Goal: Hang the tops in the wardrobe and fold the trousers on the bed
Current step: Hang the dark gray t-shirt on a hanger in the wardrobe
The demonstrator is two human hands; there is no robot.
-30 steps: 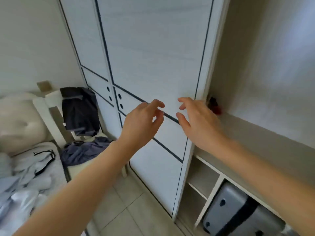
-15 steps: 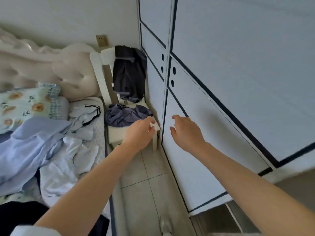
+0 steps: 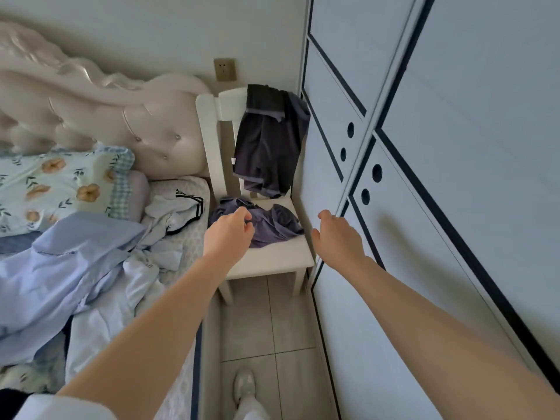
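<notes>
A white chair (image 3: pixel 272 259) stands between the bed and the wardrobe (image 3: pixel 439 153), whose doors are closed. A dark grey garment (image 3: pixel 266 140) hangs over the chair back. A crumpled purple-grey garment (image 3: pixel 277 227) lies on the seat. My left hand (image 3: pixel 228 236) reaches over the near edge of that garment, fingers loosely curled and holding nothing; whether it touches the cloth is unclear. My right hand (image 3: pixel 336 237) hovers relaxed and empty beside the chair, close to the wardrobe door. Light blue shirts (image 3: pixel 60 268) and a white top with black trim (image 3: pixel 178 207) lie rumpled on the bed.
A floral pillow (image 3: pixel 60 183) leans against the padded headboard (image 3: pixel 121 116). A narrow strip of tiled floor (image 3: pixel 266 328) runs between bed and wardrobe, with my white shoe (image 3: pixel 244 386) on it. A wall socket (image 3: pixel 225 69) sits above the chair.
My view has swung from the wardrobe front down and left to the chair. Both hands have come nearer the chair, the left one now over the garment on the seat.
</notes>
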